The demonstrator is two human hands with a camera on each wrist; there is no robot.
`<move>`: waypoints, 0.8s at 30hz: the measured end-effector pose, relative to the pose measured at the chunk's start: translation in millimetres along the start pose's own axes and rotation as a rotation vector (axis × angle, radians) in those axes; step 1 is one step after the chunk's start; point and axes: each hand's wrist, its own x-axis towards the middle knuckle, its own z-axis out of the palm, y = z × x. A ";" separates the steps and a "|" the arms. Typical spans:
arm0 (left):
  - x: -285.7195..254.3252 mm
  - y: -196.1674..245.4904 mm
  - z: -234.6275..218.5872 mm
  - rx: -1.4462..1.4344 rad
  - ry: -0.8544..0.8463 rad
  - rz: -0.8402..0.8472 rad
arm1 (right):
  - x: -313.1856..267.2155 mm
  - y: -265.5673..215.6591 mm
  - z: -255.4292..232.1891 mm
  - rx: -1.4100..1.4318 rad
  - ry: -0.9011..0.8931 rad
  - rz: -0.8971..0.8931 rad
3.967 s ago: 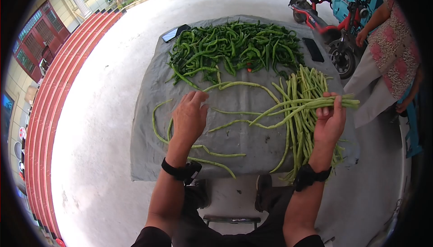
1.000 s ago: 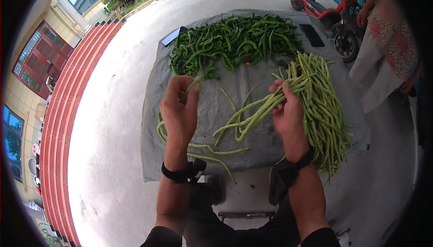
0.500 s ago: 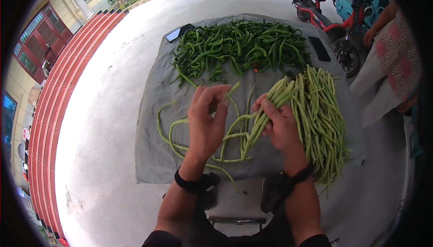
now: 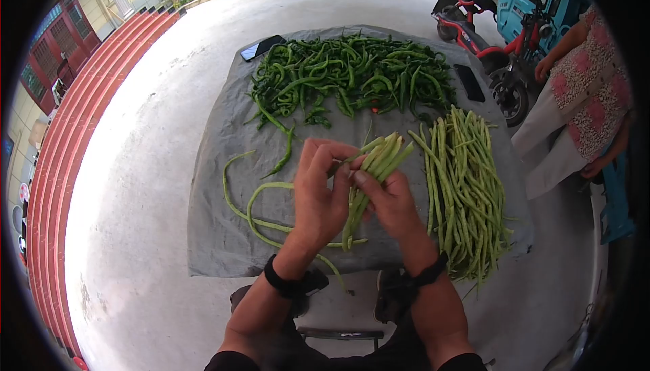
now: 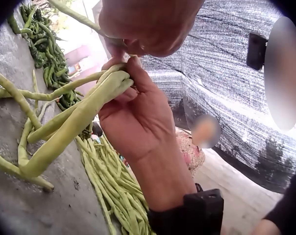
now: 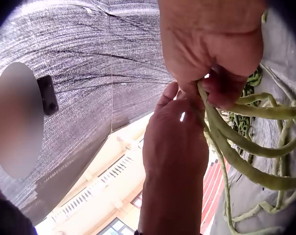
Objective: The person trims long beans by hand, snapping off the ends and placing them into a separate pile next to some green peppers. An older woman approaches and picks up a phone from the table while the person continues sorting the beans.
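Observation:
In the head view my right hand [image 4: 396, 205] grips a small bundle of long green beans [image 4: 383, 158], its ends fanned upward. My left hand [image 4: 318, 185] pinches one bean right beside the bundle, and the two thumbs nearly meet. From the left wrist view, a single bean [image 5: 74, 13] runs into the left hand's fingers, while folded beans [image 5: 64, 137] hang from the right hand. Several loose long beans [image 4: 225, 181] curve over the grey sheet to the left. A thick heap of long beans [image 4: 467, 195] lies to the right.
A broad pile of green chili peppers [image 4: 352, 66] covers the far side of the grey sheet [image 4: 210, 242]. Two phones lie by it, a left phone [image 4: 264, 47] and a right phone [image 4: 468, 83]. A person [image 4: 596, 86] stands at right near a red scooter [image 4: 474, 39].
My right hand has moved left, away from the heap, carrying its bundle of beans. My left hand has picked up a bean and brought it across to the bundle.

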 end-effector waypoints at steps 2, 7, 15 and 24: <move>-1.3 -0.8 3.6 -0.012 0.001 0.017 | -0.8 1.0 2.6 -0.023 0.024 0.000; -6.4 0.1 13.8 0.041 0.015 0.108 | -2.2 6.9 3.6 0.000 0.115 -0.001; -11.5 6.2 20.4 0.071 -0.070 0.021 | -2.4 13.6 -6.8 0.347 0.156 0.045; -10.4 -31.7 -10.5 0.295 -0.234 0.058 | 9.5 -0.8 -87.4 0.470 0.284 -0.142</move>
